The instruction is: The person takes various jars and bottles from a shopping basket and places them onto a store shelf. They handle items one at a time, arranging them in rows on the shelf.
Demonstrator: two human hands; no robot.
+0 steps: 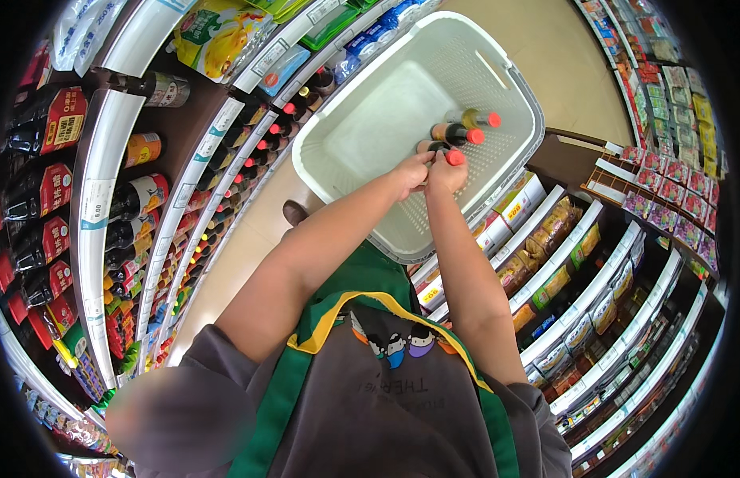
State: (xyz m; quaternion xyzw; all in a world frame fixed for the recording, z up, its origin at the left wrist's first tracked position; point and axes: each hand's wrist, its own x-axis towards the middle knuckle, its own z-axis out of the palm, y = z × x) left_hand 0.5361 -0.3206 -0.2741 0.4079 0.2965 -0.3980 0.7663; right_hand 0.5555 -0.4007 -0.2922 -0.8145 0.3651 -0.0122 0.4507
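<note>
A white plastic basket [382, 113] with a grey rim stands before me. Both hands meet over its near side, at a dark red-capped bottle [433, 146]. My left hand [410, 173] has its fingers curled at the bottle's lower side. Beside it, my right hand [447, 174] closes around the bottle just below the cap; the fingers partly hide the bottle. Two more bottles lie in the basket beyond: a dark one [450, 132] with an orange-brown label and red cap, and a clear one [470, 118] with yellowish contents and a red cap.
Shelves of dark bottles [140, 194] and bagged goods [220, 42] line the left. On the right, shelves hold packaged food [555, 224], with a rack of small packets [669, 179] beyond. Tiled floor [549, 60] shows past the basket. A dark shoe [294, 212] is near its left side.
</note>
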